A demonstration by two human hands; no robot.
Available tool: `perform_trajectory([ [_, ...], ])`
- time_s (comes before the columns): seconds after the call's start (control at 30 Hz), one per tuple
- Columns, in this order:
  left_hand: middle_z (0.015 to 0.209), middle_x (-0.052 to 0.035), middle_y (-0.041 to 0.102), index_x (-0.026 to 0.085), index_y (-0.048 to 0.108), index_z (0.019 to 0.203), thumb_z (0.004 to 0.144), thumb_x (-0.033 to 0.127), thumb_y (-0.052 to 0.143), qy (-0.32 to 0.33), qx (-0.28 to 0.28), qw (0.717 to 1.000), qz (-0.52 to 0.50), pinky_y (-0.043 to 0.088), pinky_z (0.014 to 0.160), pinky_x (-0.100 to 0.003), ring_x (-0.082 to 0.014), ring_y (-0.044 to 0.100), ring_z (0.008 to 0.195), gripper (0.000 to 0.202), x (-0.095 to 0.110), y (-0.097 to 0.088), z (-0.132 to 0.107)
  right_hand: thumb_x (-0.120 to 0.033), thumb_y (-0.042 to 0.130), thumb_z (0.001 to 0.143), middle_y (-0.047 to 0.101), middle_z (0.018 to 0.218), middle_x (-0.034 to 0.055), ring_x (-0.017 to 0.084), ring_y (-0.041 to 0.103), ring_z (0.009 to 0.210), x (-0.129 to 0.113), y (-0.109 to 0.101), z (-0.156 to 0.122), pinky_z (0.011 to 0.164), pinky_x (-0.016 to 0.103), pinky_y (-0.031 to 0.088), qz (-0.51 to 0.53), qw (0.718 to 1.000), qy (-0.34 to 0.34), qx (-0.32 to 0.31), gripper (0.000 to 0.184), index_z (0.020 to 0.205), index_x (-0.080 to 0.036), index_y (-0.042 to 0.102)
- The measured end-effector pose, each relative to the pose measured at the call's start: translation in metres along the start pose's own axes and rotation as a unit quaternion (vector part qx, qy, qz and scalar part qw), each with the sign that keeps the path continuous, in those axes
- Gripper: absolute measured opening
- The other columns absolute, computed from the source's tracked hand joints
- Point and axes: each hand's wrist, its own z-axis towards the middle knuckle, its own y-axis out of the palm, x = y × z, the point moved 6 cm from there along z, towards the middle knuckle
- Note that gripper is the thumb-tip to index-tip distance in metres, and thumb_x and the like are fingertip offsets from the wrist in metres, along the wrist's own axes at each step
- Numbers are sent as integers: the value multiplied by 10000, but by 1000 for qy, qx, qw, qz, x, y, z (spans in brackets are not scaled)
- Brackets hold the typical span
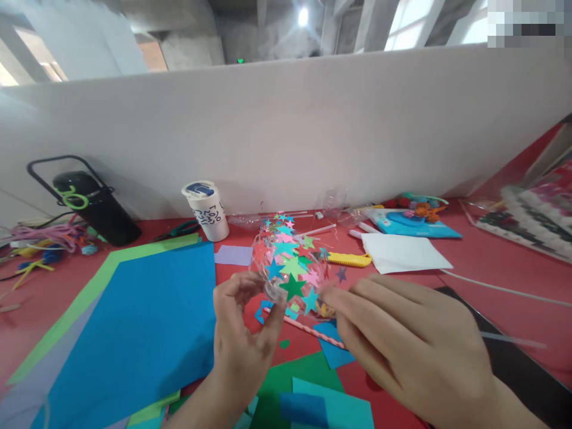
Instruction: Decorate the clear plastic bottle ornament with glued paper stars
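Observation:
A clear plastic object (pixel 274 292), which looks like a bottle, lies before me covered in small paper stars (pixel 292 266) of green, blue, pink and red. My left hand (pixel 243 333) is closed on its near end, thumb and fingers around the clear plastic. On its near right side is a light blue star (pixel 310 301). My right hand (pixel 402 339) has its fingers pressed together, their tips against the right edge of that star. Whether they pinch the star or the plastic is hidden. Below lies a pink striped straw (pixel 313 333).
Blue card sheets (pixel 156 316) cover the left. Green paper (pixel 308 372) and scraps lie in front. A white cup (pixel 208 211) and a black bottle (pixel 96 205) stand by the white partition (pixel 286 131). To the right are a yellow cutter (pixel 351 259) and a white pad (pixel 404 253).

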Motion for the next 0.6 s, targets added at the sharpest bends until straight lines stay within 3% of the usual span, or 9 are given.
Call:
perform_trajectory([
  [0.27,953,12,491,262,448,1028,730,81,651,-10,-3,1000,-21,539,744,-206,-90,588,846,404,1,1,0,-70,513,865,725,751,90,198,606,631,2,2,-4,540,338,436,-20,1000,12,21,147,983,-75,601],
  [0.6,937,9,501,265,458,1003,730,106,650,-20,0,1000,-18,541,736,-240,-111,587,836,370,1,0,0,-63,519,862,701,688,82,183,606,571,5,3,-3,460,316,432,20,997,69,22,172,1008,-76,608],
])
